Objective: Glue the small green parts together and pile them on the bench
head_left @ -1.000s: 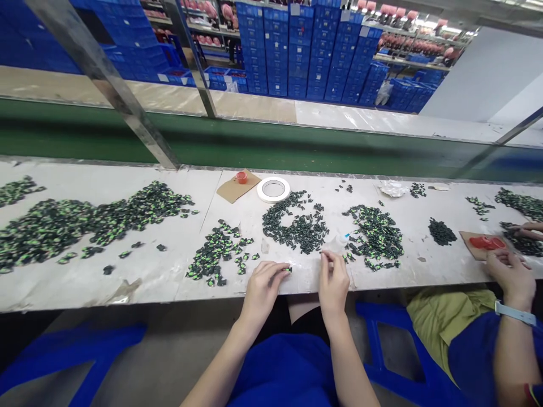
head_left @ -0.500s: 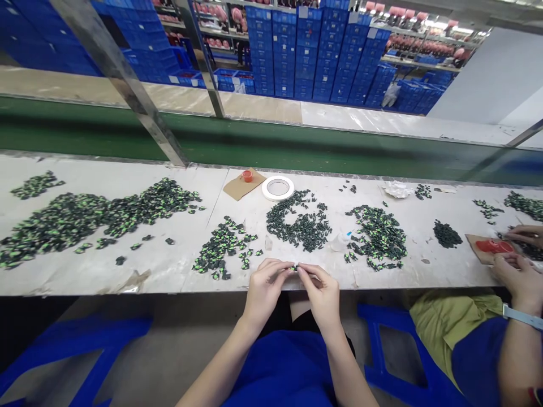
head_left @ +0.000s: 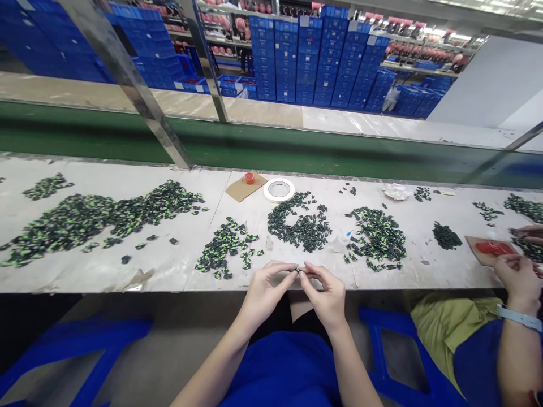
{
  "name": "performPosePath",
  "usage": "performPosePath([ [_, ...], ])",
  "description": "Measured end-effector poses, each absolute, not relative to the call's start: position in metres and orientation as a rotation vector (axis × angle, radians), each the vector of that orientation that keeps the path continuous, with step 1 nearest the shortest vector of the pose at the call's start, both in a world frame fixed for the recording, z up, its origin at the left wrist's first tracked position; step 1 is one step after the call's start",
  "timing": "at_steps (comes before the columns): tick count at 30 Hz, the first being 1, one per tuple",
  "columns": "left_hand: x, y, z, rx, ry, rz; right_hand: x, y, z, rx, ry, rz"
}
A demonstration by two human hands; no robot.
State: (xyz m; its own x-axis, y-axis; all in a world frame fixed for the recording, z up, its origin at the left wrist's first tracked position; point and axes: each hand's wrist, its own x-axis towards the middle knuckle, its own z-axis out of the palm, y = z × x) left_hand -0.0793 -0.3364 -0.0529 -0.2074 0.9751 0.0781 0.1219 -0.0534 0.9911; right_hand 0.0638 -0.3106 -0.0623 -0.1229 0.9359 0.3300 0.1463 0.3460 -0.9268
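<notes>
My left hand [head_left: 266, 287] and my right hand [head_left: 324, 291] meet at the table's front edge, thumbs and forefingers pinched on a small black-and-green part [head_left: 296, 271]. The fingertips cover most of it. Just left of my hands lies a pile of black-and-green parts [head_left: 220, 249]. Behind them spreads a heap of small dark pieces [head_left: 303, 229]. To the right is another pile of green-marked dark parts [head_left: 377, 237], with a small translucent bottle with a blue tip [head_left: 340, 242] beside it.
A white tape roll [head_left: 279, 190] and a red cup [head_left: 249, 178] on cardboard [head_left: 237, 190] stand toward the back. A long heap of parts [head_left: 76, 220] covers the left. At right, a co-worker's hands [head_left: 517, 274] work near a red-smeared cardboard piece [head_left: 479, 249]. Metal posts [head_left: 156, 124] rise behind.
Both hands stay pinched together at the part; the right fingers have shifted slightly, bending more around it. The whole view has tilted a little. The piles look the same.
</notes>
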Motion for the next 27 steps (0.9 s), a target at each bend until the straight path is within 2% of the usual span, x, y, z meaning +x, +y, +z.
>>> performPosePath([
  [5,-0.080,-0.336,-0.047,1.399,1.444,1.341,0.074,-0.305,-0.056,-1.019,-1.618,1.054],
  [15,-0.064,-0.343,-0.055,1.379,1.533,1.374,0.076,-0.297,-0.057,-1.024,-1.744,1.046],
  [20,-0.063,-0.336,-0.066,1.491,1.514,1.257,0.091,-0.295,-0.063,-1.061,-1.744,1.040],
  [24,-0.086,-0.331,-0.074,1.670,1.844,1.145,0.129,-0.283,-0.069,-1.228,-1.773,0.870],
  [27,-0.109,-0.328,-0.076,1.713,2.249,1.102,0.157,-0.270,-0.070,-1.415,-1.608,0.522],
])
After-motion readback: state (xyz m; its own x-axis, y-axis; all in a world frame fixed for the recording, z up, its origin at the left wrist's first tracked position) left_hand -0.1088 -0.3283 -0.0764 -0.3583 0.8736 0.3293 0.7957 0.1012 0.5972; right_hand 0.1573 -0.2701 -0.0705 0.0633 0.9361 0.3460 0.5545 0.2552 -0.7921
